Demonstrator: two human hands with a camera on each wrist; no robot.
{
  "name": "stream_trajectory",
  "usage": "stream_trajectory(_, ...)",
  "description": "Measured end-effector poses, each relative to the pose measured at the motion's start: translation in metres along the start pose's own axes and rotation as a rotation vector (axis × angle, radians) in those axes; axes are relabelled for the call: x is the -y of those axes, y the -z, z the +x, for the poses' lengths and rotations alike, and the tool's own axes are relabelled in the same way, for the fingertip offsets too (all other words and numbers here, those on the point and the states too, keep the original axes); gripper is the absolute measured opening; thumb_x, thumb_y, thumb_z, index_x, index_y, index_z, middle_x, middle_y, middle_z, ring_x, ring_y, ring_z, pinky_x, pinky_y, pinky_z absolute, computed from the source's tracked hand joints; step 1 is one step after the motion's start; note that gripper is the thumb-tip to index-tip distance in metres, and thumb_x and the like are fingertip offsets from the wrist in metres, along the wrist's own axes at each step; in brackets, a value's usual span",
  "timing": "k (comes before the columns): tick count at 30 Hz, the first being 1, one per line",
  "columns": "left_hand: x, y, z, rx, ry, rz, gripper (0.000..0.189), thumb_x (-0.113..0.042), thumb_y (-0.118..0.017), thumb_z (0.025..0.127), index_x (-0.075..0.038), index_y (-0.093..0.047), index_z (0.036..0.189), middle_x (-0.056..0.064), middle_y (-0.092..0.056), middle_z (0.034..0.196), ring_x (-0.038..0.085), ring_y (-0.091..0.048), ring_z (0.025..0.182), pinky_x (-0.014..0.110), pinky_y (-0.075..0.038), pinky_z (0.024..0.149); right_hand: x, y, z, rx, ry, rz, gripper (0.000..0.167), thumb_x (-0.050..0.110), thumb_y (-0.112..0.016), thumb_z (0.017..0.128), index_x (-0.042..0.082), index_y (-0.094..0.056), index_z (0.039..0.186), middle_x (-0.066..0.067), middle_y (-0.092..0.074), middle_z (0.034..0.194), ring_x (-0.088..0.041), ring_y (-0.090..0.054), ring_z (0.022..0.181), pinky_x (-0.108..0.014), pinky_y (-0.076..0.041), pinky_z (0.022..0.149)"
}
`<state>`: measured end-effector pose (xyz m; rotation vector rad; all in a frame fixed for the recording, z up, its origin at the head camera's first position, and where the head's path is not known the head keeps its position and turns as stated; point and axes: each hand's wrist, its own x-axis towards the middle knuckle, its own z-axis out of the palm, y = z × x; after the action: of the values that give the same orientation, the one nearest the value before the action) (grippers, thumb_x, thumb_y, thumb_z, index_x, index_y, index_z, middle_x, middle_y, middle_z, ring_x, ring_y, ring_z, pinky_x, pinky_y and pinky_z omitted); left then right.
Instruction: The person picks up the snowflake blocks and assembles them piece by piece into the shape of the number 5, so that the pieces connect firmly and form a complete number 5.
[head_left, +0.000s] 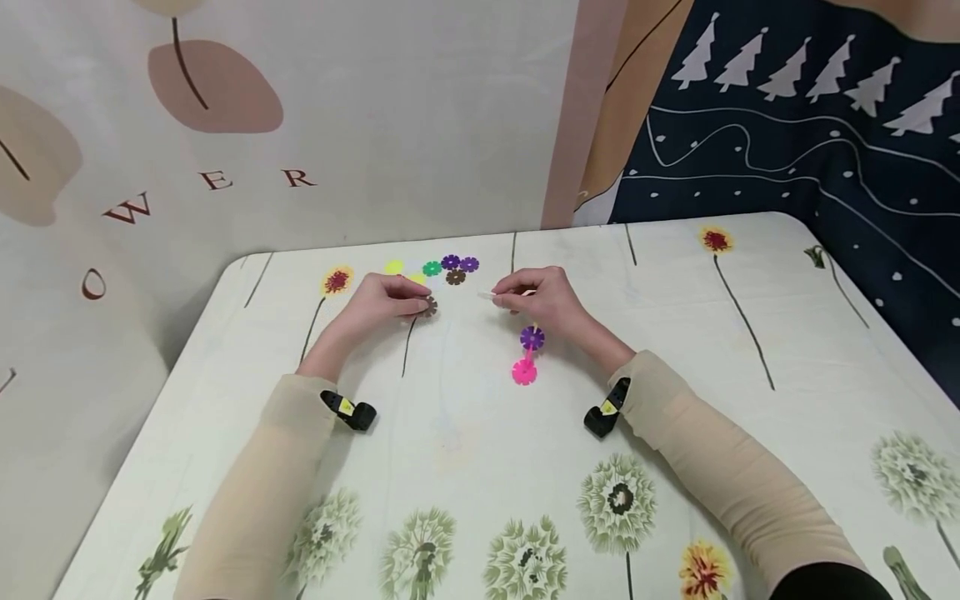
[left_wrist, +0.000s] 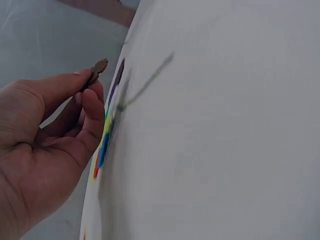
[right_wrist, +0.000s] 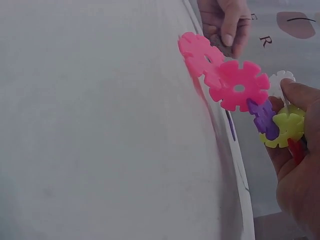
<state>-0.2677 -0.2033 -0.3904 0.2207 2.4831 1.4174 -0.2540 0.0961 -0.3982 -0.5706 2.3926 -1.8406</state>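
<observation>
In the head view my left hand (head_left: 378,302) pinches a brown notched plastic disc (head_left: 431,307) between thumb and fingertips, raised over the table. The left wrist view shows that brown disc (left_wrist: 98,70) nearly edge-on. Across from it, my right hand (head_left: 549,302) grips a chain of interlocked snowflake discs. The chain hangs below the palm, with a pink disc (head_left: 524,372) lowest and a purple disc (head_left: 532,337) above it. In the right wrist view, a yellow disc (right_wrist: 289,127), a red disc (right_wrist: 296,150) and a white disc (right_wrist: 278,82) sit at the fingers.
Between the hands, toward the table's far edge, lie several loose discs: a green one (head_left: 432,268), a purple one (head_left: 450,262), a brown one (head_left: 455,277) and a yellow one (head_left: 394,267). A flower-printed cloth (head_left: 480,475) covers the table. Printed curtains (head_left: 420,117) hang behind.
</observation>
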Motion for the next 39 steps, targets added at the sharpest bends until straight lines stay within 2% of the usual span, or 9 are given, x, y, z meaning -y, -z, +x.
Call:
stream_trajectory(4, -0.011, -0.012, 0.004, 0.032, -0.032, -0.092, 0.029, -0.008, -0.074, 0.095, 0.001, -0.072, 0.123, 0.013, -0.074, 0.113, 0.016, -0.071, 0.096, 0.025, -0.058, 0.08, -0.001, 0.0, 0.001, 0.002, 0.014, 0.003, 0.011, 0.001, -0.08, 0.088, -0.001, -0.079, 0.099, -0.012, -0.075, 0.097, -0.036, -0.07, 0.081, -0.035, -0.062, 0.068)
stream_trajectory(8, -0.02, -0.02, 0.006, 0.058, -0.06, -0.158, 0.031, -0.007, -0.073, 0.096, 0.004, -0.07, 0.124, 0.014, -0.075, 0.112, 0.019, -0.072, 0.093, 0.029, -0.059, 0.083, -0.001, 0.0, 0.001, 0.01, 0.013, -0.002, 0.011, 0.003, -0.08, 0.089, -0.001, -0.079, 0.099, -0.011, -0.075, 0.096, -0.034, -0.071, 0.078, -0.036, -0.061, 0.067)
stream_trajectory(19, -0.035, -0.032, 0.008, 0.088, -0.103, -0.203, 0.032, -0.008, -0.072, 0.097, 0.007, -0.068, 0.125, 0.016, -0.074, 0.11, 0.027, -0.071, 0.093, 0.029, -0.059, 0.082, 0.003, -0.002, -0.001, 0.034, 0.018, -0.044, 0.01, 0.006, -0.08, 0.09, 0.002, -0.08, 0.1, -0.006, -0.076, 0.091, -0.023, -0.068, 0.071, -0.034, -0.058, 0.064)
stream_trajectory(23, -0.036, -0.034, 0.008, 0.089, -0.1, -0.221, 0.028, -0.006, -0.071, 0.097, 0.006, -0.07, 0.122, 0.016, -0.075, 0.109, 0.028, -0.071, 0.093, 0.028, -0.059, 0.081, 0.002, -0.002, -0.001, 0.044, 0.027, -0.045, 0.009, 0.005, -0.08, 0.09, 0.002, -0.08, 0.099, -0.007, -0.076, 0.091, -0.023, -0.069, 0.071, -0.033, -0.058, 0.064)
stream_trajectory(30, -0.039, -0.038, 0.007, 0.09, -0.076, -0.294, 0.028, -0.001, -0.07, 0.097, 0.011, -0.068, 0.122, 0.015, -0.075, 0.107, 0.02, -0.072, 0.087, 0.029, -0.06, 0.08, 0.003, -0.002, -0.001, 0.053, 0.053, -0.046, 0.009, 0.003, -0.08, 0.089, 0.001, -0.08, 0.098, -0.008, -0.076, 0.092, -0.02, -0.068, 0.071, -0.027, -0.057, 0.064)
stream_trajectory(39, -0.041, -0.043, 0.005, 0.083, -0.055, -0.357, 0.025, 0.004, -0.069, 0.095, 0.013, -0.069, 0.119, 0.014, -0.075, 0.103, 0.019, -0.072, 0.083, 0.026, -0.059, 0.077, 0.003, -0.003, -0.002, 0.046, 0.082, -0.077, 0.007, 0.001, -0.081, 0.087, 0.0, -0.081, 0.093, -0.009, -0.077, 0.093, -0.017, -0.068, 0.078, -0.022, -0.056, 0.069)
